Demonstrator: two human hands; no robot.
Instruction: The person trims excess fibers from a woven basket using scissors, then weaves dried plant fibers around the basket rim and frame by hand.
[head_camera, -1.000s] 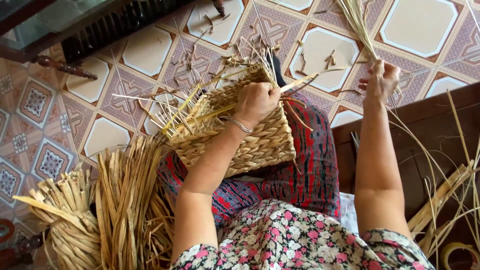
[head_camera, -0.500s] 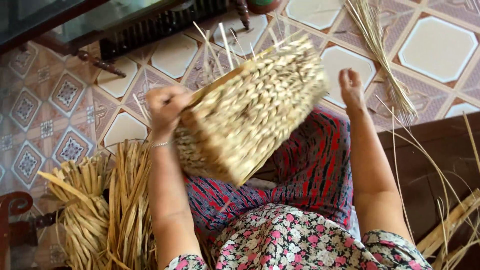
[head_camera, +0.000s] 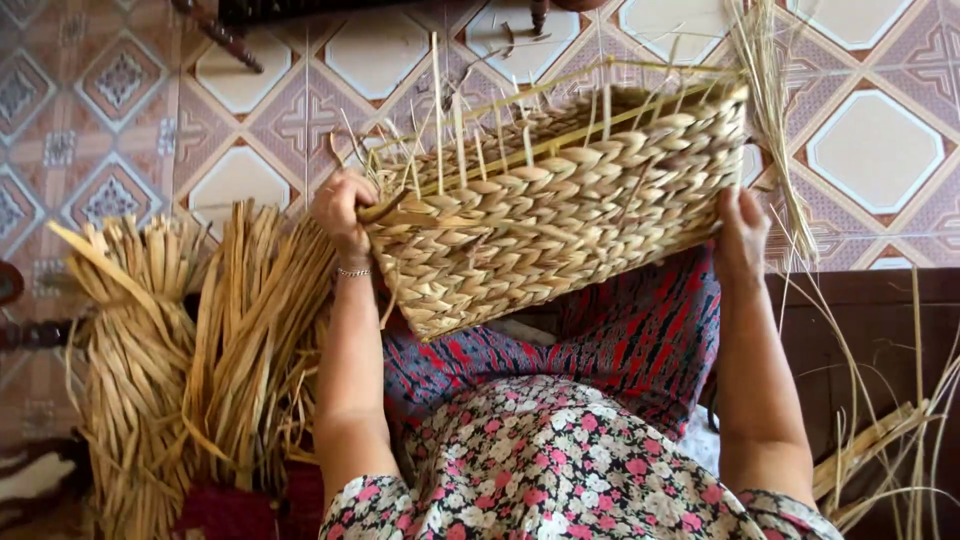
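Observation:
A half-woven straw basket (head_camera: 560, 205) is held up over my lap, its side wall facing me and loose stalks sticking up from its rim. My left hand (head_camera: 340, 205) grips the basket's left end, a thin bracelet on the wrist. My right hand (head_camera: 740, 235) holds the right end, fingers against the woven wall. Below the basket lie my red and blue patterned skirt (head_camera: 640, 340) and flowered blouse (head_camera: 560, 470).
Two bundles of flat dried leaves (head_camera: 190, 350) lie on the patterned tiled floor (head_camera: 110, 110) to my left. Thin loose stalks (head_camera: 770, 90) hang at the upper right, more strips (head_camera: 880, 450) at the lower right beside dark wood (head_camera: 860, 330).
The basket has been lifted off my lap and turned on its side. My right hand let go of the loose stalks and took the basket's right end.

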